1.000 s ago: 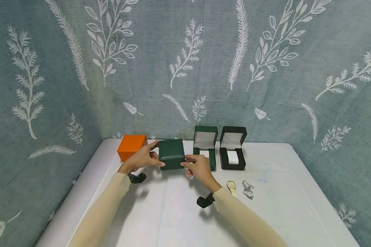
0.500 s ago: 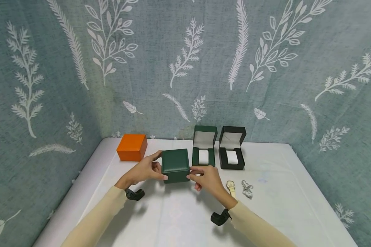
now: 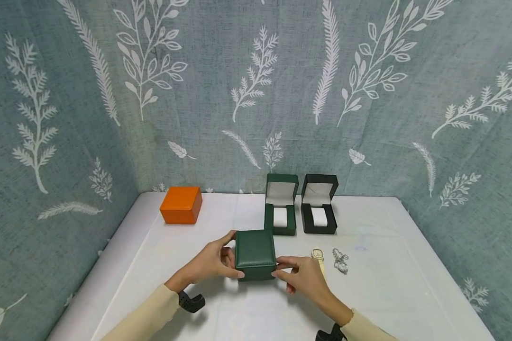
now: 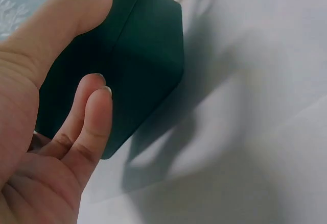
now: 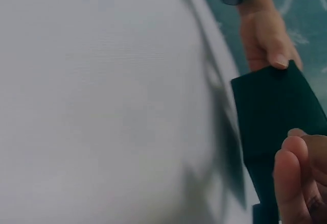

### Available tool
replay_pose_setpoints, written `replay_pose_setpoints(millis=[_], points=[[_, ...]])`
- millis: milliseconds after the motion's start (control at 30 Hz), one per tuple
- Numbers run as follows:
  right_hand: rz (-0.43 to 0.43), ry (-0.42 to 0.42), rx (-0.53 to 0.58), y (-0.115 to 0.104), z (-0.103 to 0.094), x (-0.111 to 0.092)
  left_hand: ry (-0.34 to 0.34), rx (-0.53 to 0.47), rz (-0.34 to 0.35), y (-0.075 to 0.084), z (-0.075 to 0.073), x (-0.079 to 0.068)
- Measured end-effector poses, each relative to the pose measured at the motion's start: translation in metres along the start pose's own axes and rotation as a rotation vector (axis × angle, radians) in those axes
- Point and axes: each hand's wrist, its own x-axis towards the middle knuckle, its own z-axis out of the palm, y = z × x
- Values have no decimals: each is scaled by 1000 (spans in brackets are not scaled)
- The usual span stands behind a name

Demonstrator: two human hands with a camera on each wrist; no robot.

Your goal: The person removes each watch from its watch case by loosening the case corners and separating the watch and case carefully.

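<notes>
A closed dark green watch box [image 3: 255, 251] is held between both hands over the front middle of the white table. My left hand [image 3: 215, 260] grips its left side, thumb at the front lower corner and a finger at the back corner. The left wrist view shows the thumb against the box [image 4: 148, 40], with other fingers bent beside it. My right hand [image 3: 305, 277] pinches the right side low near the front corner. In the right wrist view, the right fingertips overlap the box [image 5: 276, 106]. A gold wristwatch [image 3: 317, 255] lies partly hidden behind the right hand.
An orange box [image 3: 181, 204] stands closed at the back left of the table [image 3: 388, 284]. Behind the held box are an open green watch box [image 3: 269, 220] and an open black one [image 3: 330, 226], each with a white cushion. A silver watch [image 3: 340, 263] lies at right.
Both hands have brought the closed green box toward the front and slightly right, away from beside the orange box. The open boxes and watches have stayed put.
</notes>
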Motion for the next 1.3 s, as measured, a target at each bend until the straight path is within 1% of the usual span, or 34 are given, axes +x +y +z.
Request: replay_pose_setpoints(millis=[133, 200, 367, 567, 700, 967, 1200, 1300], points=[[-16, 1, -17, 3, 0, -12, -3, 18, 25, -2, 11, -7], [-30, 1, -21, 4, 0, -17, -5, 17, 27, -2, 14, -10], [-64, -4, -26, 6, 1, -28, -26, 17, 32, -3, 20, -16], [-71, -32, -19, 9, 3, -36, -48, 27, 41, -7, 25, -21], [-83, -25, -13, 9, 4, -37, -46, 19, 50, -7, 26, -22], [-101, -20, -9, 10, 3, -36, -53, 29, 31, -7, 25, -20], [-66, -43, -27, 14, 1, -32, -64, 35, 33, -8, 22, -16], [-75, -47, -53, 17, -2, -28, -71, 36, 25, -9, 21, -14]])
